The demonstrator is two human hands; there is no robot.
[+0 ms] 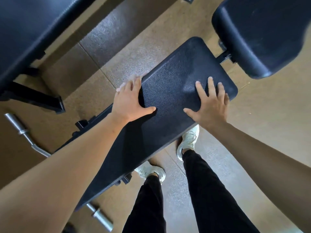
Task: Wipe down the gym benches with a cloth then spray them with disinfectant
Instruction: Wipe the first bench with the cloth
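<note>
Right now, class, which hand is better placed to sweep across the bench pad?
Probably the right hand: it lies flat on top of the bench pad, fingers spread, holding nothing, so it can slide freely. The left hand grips the pad's edge.

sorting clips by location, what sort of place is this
Most likely a gym's free-weight area: a black padded bench with other benches close by, a steel barbell lying on the floor, and speckled rubber floor tiles.
</note>
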